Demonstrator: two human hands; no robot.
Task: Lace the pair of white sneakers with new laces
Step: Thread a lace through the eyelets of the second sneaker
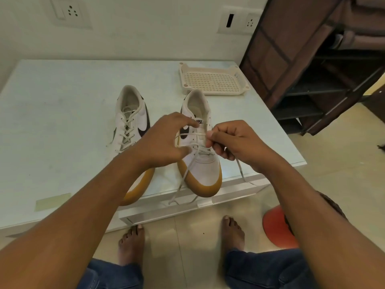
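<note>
White desk [62, 101] bears the half-laced sneaker [208, 170], toe at 6 o'clock, heel at 12; right hand [233, 140] pinches the lace [192, 134] at its 3 o'clock eyelets, left hand [164, 140] rests spread at 9 o'clock.

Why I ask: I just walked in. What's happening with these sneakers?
A person is lacing the half-laced sneaker on the white table. Their right hand pinches the lace at an eyelet while the left hand steadies the upper. The loose ends trail over the table edge. The second sneaker beside it is already laced.
</note>
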